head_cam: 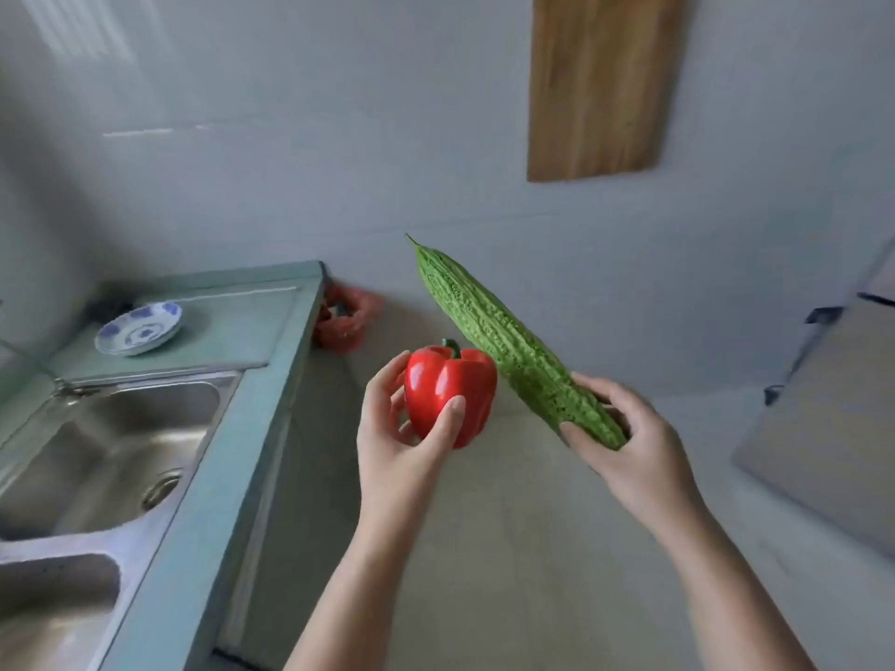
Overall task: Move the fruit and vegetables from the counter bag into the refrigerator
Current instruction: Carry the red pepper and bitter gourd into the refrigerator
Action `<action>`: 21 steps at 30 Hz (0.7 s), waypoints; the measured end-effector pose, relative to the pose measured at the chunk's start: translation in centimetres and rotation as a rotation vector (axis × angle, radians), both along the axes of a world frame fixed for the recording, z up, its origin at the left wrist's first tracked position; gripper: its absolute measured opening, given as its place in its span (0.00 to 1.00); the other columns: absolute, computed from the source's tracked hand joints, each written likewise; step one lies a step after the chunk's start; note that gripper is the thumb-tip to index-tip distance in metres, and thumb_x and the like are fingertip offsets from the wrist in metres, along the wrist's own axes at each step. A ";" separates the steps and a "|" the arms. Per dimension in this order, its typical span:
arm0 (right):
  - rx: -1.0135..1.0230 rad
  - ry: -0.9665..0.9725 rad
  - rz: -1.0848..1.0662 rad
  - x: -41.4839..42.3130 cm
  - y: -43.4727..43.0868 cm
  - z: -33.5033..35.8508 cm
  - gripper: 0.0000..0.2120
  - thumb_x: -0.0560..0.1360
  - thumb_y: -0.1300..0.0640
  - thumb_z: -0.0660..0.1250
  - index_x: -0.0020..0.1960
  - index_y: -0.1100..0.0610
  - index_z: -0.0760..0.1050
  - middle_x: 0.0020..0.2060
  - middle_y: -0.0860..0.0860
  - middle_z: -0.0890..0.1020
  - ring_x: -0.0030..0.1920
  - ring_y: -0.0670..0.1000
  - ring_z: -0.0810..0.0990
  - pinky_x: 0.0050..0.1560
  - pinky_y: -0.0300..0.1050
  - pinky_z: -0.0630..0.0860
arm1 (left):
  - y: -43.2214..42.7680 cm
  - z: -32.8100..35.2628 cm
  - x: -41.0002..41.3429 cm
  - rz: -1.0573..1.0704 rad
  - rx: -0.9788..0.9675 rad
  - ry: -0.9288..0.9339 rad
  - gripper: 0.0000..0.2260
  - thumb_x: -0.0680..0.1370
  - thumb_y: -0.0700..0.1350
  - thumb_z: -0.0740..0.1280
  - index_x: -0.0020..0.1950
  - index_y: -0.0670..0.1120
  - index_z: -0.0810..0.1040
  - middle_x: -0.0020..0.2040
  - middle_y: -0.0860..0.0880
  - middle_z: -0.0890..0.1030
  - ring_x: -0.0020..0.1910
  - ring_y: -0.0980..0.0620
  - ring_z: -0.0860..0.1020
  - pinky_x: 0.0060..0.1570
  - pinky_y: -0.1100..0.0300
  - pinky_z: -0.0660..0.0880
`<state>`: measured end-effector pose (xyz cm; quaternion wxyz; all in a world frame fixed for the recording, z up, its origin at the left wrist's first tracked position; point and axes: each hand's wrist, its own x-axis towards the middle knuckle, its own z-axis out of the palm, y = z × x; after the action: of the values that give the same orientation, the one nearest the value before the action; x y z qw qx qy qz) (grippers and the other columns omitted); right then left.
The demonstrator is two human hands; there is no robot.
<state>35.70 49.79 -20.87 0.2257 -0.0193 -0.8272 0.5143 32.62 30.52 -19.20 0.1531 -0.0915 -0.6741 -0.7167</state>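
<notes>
Now the left hand (402, 428) holds the red pepper (450, 394) and the right hand (624, 438) holds the bumpy green gourd (503, 341) by its near end, so carry both gently, gripping the long one tight.

Two bare forearms enter the head view from the bottom edge, each ending in a bare hand. Left hand (404, 428): no glove, ring, watch, strap or bracelet is visible on it; the thumbnail is short, plain and unpainted. Right hand (629, 438): likewise uncovered, with nothing worn on the wrist or on the fingers that show; its nails are turned away or too blurred to describe. Both forearms are uncovered along their whole visible length, so no sleeve or cuff appears in frame. No tattoo, marking, bandage or tape shows on either arm. The rest of the body lies outside the view.
</notes>
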 end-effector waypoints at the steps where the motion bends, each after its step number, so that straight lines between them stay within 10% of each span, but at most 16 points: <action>1: -0.004 0.005 -0.045 0.3 2.0 -0.1 0.21 0.67 0.63 0.73 0.57 0.47 0.75 0.52 0.46 0.80 0.51 0.43 0.78 0.51 0.33 0.72 | 2.3 -0.1 -0.5 -0.040 -0.007 0.005 0.23 0.64 0.46 0.72 0.58 0.55 0.72 0.56 0.51 0.77 0.51 0.57 0.79 0.43 0.69 0.74; 21: -0.174 -0.087 -0.793 -6.4 28.5 -1.0 0.19 0.69 0.61 0.71 0.56 0.44 0.74 0.48 0.39 0.79 0.46 0.34 0.75 0.41 0.24 0.70 | 35.9 -2.6 -17.6 -0.703 0.049 -0.171 0.21 0.65 0.44 0.74 0.54 0.57 0.73 0.56 0.53 0.76 0.55 0.53 0.77 0.44 0.68 0.76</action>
<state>29.31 78.29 -21.86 0.3687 -0.3775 -0.7177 0.4544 15.06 66.45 -21.85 -0.1578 -0.2539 -0.5945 -0.7465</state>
